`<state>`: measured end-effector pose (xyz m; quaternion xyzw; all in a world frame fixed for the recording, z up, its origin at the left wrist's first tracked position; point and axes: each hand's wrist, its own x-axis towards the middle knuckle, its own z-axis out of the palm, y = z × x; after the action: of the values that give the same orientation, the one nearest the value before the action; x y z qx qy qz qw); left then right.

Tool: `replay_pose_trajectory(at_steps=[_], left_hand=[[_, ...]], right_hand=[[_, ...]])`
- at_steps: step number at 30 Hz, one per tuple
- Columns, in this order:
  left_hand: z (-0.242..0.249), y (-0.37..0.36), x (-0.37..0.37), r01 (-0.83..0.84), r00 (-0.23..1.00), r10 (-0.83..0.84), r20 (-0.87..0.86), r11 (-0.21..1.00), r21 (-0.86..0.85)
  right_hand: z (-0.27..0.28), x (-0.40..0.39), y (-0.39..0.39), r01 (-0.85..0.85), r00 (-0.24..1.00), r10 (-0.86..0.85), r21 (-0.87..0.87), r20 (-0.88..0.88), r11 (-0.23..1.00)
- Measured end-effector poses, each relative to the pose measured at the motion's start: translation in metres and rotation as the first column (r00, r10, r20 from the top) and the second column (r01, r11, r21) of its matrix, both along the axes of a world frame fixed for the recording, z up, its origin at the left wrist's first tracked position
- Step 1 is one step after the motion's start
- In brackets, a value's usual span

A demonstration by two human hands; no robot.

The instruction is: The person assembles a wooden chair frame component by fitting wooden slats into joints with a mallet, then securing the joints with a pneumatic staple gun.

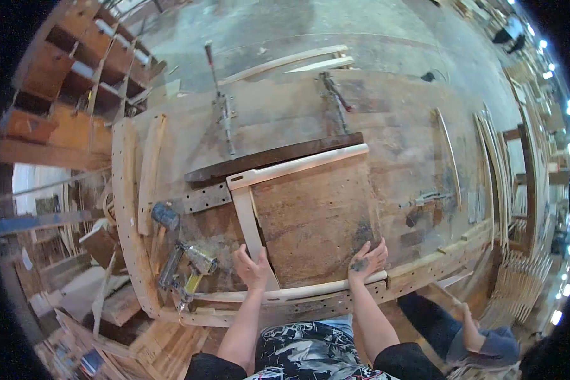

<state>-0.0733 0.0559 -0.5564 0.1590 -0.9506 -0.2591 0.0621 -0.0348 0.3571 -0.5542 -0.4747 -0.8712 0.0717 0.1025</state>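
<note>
A pale wooden frame (310, 163) lies on the brown workbench in front of me, with a slot at its upper left corner. My left hand (252, 269) straddles the lower part of its left slat, thumb on one side and fingers on the other. At the lower right corner, my right hand (368, 261) has its thumb and fingers around the right side piece. The curved bottom rail (304, 292) runs just below both wrists. Against the frame's far rail rests a dark wooden bar (278, 157).
Two bar clamps (225, 120) stand behind the dark bar. A perforated plate (207, 198), a blue-headed mallet (165, 216) and a metallic air tool (199, 259) lie left. Another clamp (427, 200) lies right. A co-worker (484, 342) is at lower right.
</note>
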Motion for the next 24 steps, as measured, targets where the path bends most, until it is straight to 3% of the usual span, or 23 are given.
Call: replay_pose_trajectory(at_steps=[2,3,6,8,10,13,17,19,22,24], left_hand=[[0.007,-0.010,-0.011,-0.047,0.999,0.046,0.018,0.993,0.107],[0.013,-0.015,-0.028,0.001,0.991,0.011,-0.130,0.996,0.095],[0.032,-0.039,-0.092,-0.066,0.977,0.091,-0.192,0.989,0.129],[0.053,-0.057,-0.145,-0.062,0.957,0.075,-0.279,0.996,0.057],[0.069,-0.067,-0.197,-0.024,0.910,0.075,-0.407,0.991,0.129],[0.091,-0.058,-0.251,0.047,0.894,0.001,-0.449,0.994,0.095],[0.086,-0.010,-0.304,0.243,0.774,-0.298,-0.559,0.954,-0.173],[0.086,0.027,-0.332,0.245,0.745,-0.381,-0.547,0.920,-0.307],[0.052,0.097,-0.346,0.320,0.720,-0.444,-0.534,0.895,-0.312],[0.028,0.120,-0.329,0.407,0.745,-0.549,-0.379,0.824,-0.394]], right_hand=[[-0.003,0.000,0.000,0.015,1.000,-0.014,-0.016,0.010,1.000],[-0.001,-0.001,0.000,0.010,1.000,-0.010,-0.033,0.000,0.999],[0.019,0.003,0.006,-0.037,0.999,0.040,-0.124,0.024,0.992],[0.022,0.010,0.012,-0.111,0.993,0.117,-0.175,0.024,0.978],[0.020,0.024,0.018,-0.209,0.977,0.213,-0.185,0.001,0.960],[0.013,0.020,0.014,-0.207,0.972,0.217,-0.105,0.088,0.973],[0.012,0.018,0.014,-0.213,0.966,0.221,-0.078,0.130,0.974],[0.009,0.017,0.015,-0.222,0.963,0.229,-0.061,0.140,0.973],[0.003,0.017,0.017,-0.236,0.957,0.236,-0.025,0.166,0.972],[0.004,0.024,0.013,-0.234,0.954,0.236,-0.030,0.184,0.972]])
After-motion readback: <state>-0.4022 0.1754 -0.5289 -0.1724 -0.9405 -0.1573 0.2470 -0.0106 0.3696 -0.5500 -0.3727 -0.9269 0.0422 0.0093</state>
